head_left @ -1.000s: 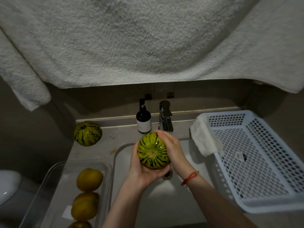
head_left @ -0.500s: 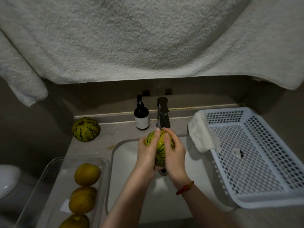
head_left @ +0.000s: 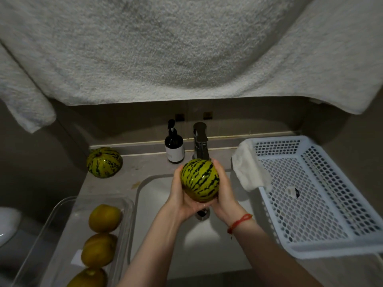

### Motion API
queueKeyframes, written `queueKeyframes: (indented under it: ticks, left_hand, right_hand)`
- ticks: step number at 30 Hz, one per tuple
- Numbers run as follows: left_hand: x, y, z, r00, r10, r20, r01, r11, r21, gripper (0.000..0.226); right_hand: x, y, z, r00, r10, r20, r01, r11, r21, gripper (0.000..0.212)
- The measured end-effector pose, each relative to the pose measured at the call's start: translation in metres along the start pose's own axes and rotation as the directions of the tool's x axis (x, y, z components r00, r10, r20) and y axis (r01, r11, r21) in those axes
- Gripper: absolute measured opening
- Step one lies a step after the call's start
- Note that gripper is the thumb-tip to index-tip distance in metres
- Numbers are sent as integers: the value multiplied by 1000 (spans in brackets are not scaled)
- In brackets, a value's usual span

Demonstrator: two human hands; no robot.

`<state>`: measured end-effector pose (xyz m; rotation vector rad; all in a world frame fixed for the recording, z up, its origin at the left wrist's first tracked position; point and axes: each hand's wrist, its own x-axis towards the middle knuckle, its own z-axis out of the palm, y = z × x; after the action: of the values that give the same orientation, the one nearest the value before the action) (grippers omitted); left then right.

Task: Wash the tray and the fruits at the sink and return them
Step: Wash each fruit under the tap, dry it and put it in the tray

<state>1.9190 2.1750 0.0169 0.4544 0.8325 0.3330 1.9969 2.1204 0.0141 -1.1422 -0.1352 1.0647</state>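
**Striped melon held in both hands over the sink**

At the far left edge a smooth white rounded fixture [head_left: 7,222] shows only in part. Next to it, at the near left, a clear plastic tray [head_left: 62,206] with rounded corners lies on the grey counter [head_left: 128,168]; three dull yellow, round fruits [head_left: 104,218] lie in it in a row from far to near. Farther back on the counter a second striped melon [head_left: 104,161] rests alone, glossy, with a small stem.

In the middle is the white sink [head_left: 149,224], a smooth basin with rounded corners. Over it the left hand [head_left: 179,195] and the right hand [head_left: 224,191] cup the striped melon [head_left: 200,180] from both sides, fingers curled around its shiny yellow-green skin with dark broken stripes. The melon is just in front of the chrome faucet [head_left: 200,141]. Beside the faucet stands a dark pump bottle [head_left: 174,146] with a pale label. A red string bracelet [head_left: 239,222] is around the right wrist.

At the right a white perforated plastic basket [head_left: 323,204] sits on the counter, and a soft white cloth [head_left: 247,168] hangs over its left rim. A rough white towel [head_left: 186,48] hangs across the top.
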Motion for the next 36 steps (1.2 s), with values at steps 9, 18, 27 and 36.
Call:
queueKeyframes:
  ticks: [9, 18, 27, 36]
  left_hand:
    - [1, 9, 6, 892, 448, -57, -285, 658, 697, 38]
    - [-1, -1, 5, 883, 465, -64, -402, 820, 408, 31]
    - [-9, 0, 3, 637, 577, 510, -707, 175, 685, 42]
    - [-7, -6, 10, 806, 551, 216, -536, 525, 661, 47]
  right_hand:
    - [0, 14, 1, 975, 101, -196, -84, 992, 93, 42]
    - [-7, 16, -10, 983, -185, -20, 181, 976, -122, 29]
    - [-2, -26, -17, 816, 579, 7, -578, 815, -46, 50]
    - [-1, -11, -15, 980, 175, -98, -177, 984, -12, 40]
